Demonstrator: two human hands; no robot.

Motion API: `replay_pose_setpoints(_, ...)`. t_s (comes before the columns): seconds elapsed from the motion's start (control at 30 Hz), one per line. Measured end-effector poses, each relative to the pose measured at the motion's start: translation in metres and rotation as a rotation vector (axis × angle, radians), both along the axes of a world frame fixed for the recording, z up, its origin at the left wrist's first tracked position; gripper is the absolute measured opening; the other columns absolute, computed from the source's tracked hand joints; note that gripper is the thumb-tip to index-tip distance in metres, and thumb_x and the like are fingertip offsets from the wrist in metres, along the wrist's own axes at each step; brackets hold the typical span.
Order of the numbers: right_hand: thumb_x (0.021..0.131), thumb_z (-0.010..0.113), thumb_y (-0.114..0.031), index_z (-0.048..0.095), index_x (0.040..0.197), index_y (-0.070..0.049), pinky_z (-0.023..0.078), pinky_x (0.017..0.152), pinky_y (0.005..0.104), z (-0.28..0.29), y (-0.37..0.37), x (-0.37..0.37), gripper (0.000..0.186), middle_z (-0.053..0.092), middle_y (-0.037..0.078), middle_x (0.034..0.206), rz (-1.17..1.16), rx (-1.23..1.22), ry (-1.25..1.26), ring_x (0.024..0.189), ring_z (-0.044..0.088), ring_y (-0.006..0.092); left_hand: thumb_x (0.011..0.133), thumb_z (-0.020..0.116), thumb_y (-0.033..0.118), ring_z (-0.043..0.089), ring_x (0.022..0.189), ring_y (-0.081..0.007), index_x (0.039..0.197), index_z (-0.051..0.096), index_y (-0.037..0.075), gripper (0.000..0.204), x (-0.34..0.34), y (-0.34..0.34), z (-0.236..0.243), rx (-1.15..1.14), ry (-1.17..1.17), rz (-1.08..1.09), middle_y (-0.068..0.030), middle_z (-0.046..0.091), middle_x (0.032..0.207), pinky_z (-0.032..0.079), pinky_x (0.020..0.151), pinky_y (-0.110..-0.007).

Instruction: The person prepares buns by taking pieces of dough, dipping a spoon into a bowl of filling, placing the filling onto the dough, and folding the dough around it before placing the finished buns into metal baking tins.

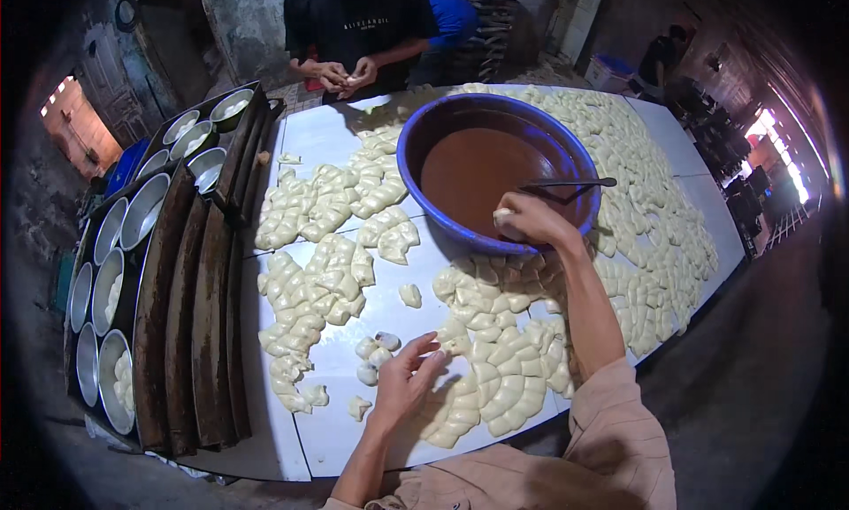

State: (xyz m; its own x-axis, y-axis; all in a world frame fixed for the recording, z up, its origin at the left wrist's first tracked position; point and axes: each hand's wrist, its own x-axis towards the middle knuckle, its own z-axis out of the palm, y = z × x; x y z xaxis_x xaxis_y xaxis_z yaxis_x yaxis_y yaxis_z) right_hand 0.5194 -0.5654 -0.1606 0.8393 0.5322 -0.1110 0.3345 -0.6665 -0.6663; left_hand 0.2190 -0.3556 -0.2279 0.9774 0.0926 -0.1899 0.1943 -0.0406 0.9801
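I'm pinching a dough piece (502,216) in my right hand (531,220) over the bowl (424,139)'s rim for filling; my left hand (409,379), fingers spread, is resting on desk (336,422) dough.

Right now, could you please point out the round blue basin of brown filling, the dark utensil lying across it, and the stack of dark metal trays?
Round blue basin (416,143): head view, left rim.
Dark utensil (575,183): head view, mid-handle.
Dark metal trays (181,333): head view, upper edges.

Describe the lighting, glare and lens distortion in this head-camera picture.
Head view: fisheye bends the white table edges and blackens the corners; daylight blows out openings at far left and right; the brown filling in the blue basin shows soft sheen; the left hand casts a faint shadow; focus is fairly even.
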Motion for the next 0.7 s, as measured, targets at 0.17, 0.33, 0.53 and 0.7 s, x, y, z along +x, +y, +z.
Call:
replay_pose_setpoints(0.17, 0.083, 0.065, -0.032, 0.072, 0.105, -0.005, 0.050, 0.088, 0.0411, -0.011, 0.001, 0.017, 0.035, 0.071, 0.016, 0.107, 0.180, -0.318, 0.102, 0.101, 0.067, 0.0304, 0.097, 0.065, 0.023, 0.072, 0.097, -0.0199, 0.134, 0.058, 0.001, 0.043, -0.004, 0.006, 0.010, 0.058, 0.026, -0.051, -0.0157, 0.071, 0.116, 0.057, 0.079, -0.031)
replay_pose_setpoints(0.33, 0.084, 0.063, -0.032, 0.070, 0.108, -0.004, 0.050, 0.088, 0.0396, -0.007, 0.016, 0.007, 0.038, 0.071, 0.016, 0.109, 0.161, -0.342, 0.028, 0.102, 0.067, 0.0297, 0.097, 0.066, 0.021, 0.069, 0.102, -0.0192, 0.132, 0.060, 0.001, 0.041, 0.002, 0.008, 0.016, 0.070, 0.052, -0.053, -0.0145, 0.071, 0.115, 0.054, 0.088, -0.032)
replay_pose_setpoints(0.53, 0.097, 0.065, -0.020, 0.059, 0.099, -0.004, 0.051, 0.060, 0.0251, 0.032, 0.014, -0.034, 0.017, 0.063, 0.004, 0.081, -0.072, 0.700, 0.670, 0.067, 0.063, 0.0114, 0.099, 0.063, 0.020, 0.067, 0.102, -0.0182, 0.132, 0.059, -0.002, 0.039, 0.028, -0.005, 0.011, -0.096, -0.005, -0.075, -0.0125, 0.068, 0.120, 0.054, 0.090, -0.032)
replay_pose_setpoints(0.7, 0.096, 0.066, -0.021, 0.059, 0.101, -0.008, 0.052, 0.062, 0.0248, 0.012, 0.045, -0.098, 0.016, 0.066, 0.003, 0.083, -0.076, 0.919, 0.767, 0.071, 0.065, 0.0102, 0.104, 0.055, 0.031, 0.064, 0.110, -0.0212, 0.136, 0.054, 0.000, 0.045, 0.059, -0.026, 0.028, -0.570, -0.001, 0.088, -0.0129, 0.061, 0.130, 0.053, 0.092, -0.036)
